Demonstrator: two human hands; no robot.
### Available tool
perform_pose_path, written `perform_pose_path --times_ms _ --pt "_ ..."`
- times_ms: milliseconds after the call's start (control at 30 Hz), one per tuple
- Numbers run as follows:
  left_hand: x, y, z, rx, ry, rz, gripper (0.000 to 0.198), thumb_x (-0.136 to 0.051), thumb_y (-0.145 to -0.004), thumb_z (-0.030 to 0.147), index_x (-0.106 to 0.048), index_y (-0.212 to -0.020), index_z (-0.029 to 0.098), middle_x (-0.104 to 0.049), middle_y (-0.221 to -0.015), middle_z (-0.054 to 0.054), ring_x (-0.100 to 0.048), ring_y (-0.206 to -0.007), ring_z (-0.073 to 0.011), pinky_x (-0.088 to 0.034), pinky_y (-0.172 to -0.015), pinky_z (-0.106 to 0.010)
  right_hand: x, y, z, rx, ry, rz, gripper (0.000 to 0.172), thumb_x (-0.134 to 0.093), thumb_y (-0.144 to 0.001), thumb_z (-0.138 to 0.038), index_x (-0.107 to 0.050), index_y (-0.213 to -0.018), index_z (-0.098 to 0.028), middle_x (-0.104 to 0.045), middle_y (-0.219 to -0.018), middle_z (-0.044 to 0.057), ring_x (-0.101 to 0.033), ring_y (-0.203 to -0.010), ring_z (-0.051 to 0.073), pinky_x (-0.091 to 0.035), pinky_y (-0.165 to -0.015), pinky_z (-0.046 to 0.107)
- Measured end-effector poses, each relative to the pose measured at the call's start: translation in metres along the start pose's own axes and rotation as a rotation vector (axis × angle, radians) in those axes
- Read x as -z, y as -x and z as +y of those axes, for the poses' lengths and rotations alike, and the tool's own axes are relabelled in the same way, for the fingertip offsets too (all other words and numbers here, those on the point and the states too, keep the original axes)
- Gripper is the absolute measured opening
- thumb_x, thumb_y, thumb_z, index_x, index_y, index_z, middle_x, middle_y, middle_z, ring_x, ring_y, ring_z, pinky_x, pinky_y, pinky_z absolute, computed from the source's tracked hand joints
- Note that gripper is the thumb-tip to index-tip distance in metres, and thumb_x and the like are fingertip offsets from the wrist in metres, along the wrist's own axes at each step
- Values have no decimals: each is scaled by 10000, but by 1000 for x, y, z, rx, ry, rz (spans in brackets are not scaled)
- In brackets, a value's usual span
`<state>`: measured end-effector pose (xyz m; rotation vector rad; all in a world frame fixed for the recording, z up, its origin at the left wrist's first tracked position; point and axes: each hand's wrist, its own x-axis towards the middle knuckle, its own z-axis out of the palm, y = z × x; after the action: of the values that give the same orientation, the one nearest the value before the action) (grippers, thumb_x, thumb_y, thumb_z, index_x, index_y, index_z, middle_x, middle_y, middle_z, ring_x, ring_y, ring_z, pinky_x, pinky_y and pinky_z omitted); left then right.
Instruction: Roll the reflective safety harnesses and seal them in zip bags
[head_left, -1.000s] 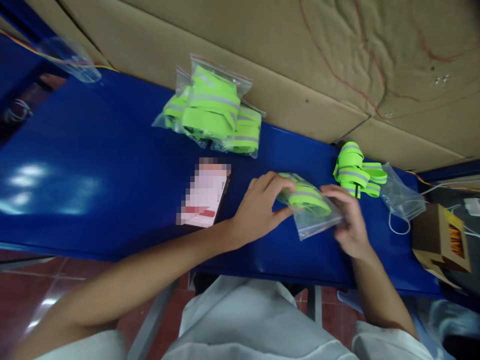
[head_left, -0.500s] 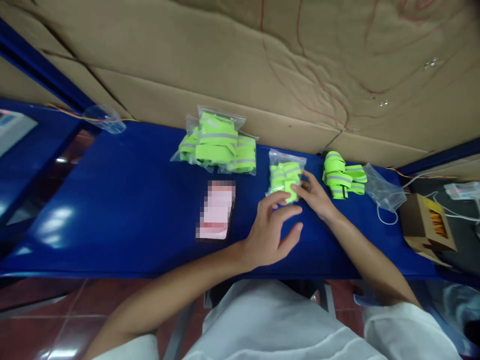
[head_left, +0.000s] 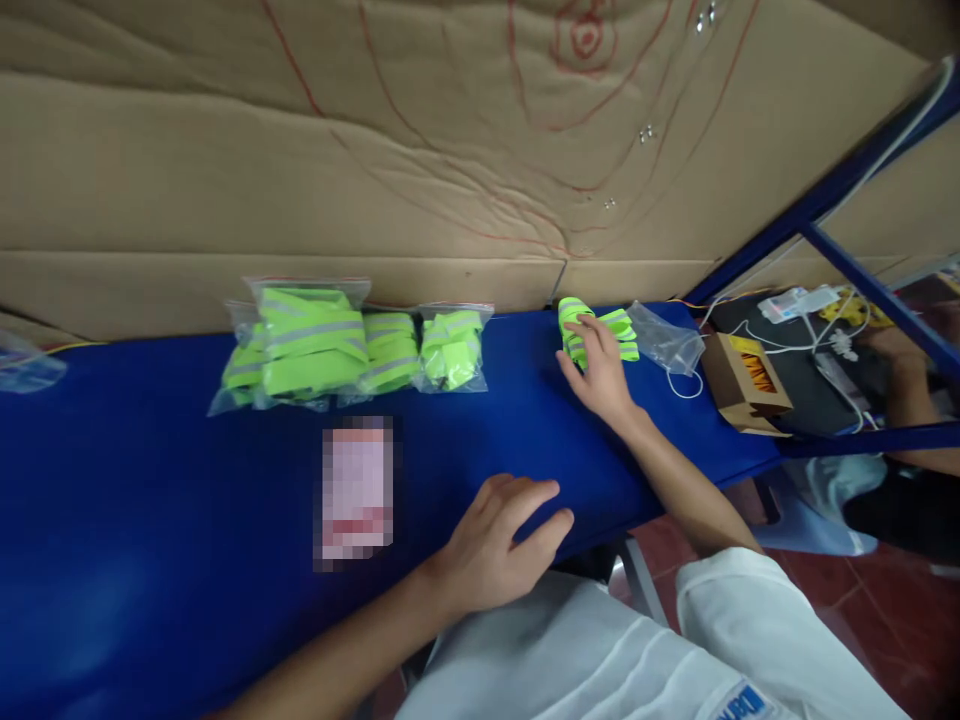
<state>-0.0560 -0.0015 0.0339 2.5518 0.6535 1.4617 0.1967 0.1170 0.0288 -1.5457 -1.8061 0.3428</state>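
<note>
My right hand (head_left: 602, 375) is over the loose neon-yellow reflective straps (head_left: 619, 326), fingers stretched out and thumb apart; whether it touches them I cannot tell, and it partly covers them. Above the front edge of the blue table (head_left: 525, 430), my left hand (head_left: 501, 540) is open and holds nothing. A small clear zip bag of yellow reflective straps (head_left: 453, 350) stands by the cardboard wall. Left of it, larger zip bags of the same straps (head_left: 311, 345) are piled together.
A phone with a blurred screen (head_left: 356, 490) lies on the table. To the right are an empty clear bag (head_left: 666, 338), an open cardboard box (head_left: 742, 385) and white cables. A cardboard wall (head_left: 450, 170) rises behind; another person's arm (head_left: 911, 385) shows at far right.
My right hand has left the small bag and moved right to the loose straps. That bag now rests beside the pile. My left hand has drawn back toward me, and the view has swung right.
</note>
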Motion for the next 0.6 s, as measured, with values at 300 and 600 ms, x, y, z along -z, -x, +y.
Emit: perform_pose_path --times_ms 300,600 --pt "-7 9 -9 219 48 -41 327 -644 -876 41 -616 -1161 199 -580 -1254 -118 -626 -1094 -197 -579 -924 -355 8 7 39 -134 59 -17 469 -651 -912 -413 -645 -1322 -186 -648 -1372 166 -542 -1309 395 -386 -1151 596" --pt "-36 -3 -51 1026 810 -85 460 -608 -1002 404 -422 -1402 273 -538 -1384 -144 -675 -1096 -191 -610 -887 -364 32 17 7 -332 -665 -155 432 -586 -944 -547 -633 -1255 -250 -756 -1154 60 -744 -969 249 -608 -845 370"
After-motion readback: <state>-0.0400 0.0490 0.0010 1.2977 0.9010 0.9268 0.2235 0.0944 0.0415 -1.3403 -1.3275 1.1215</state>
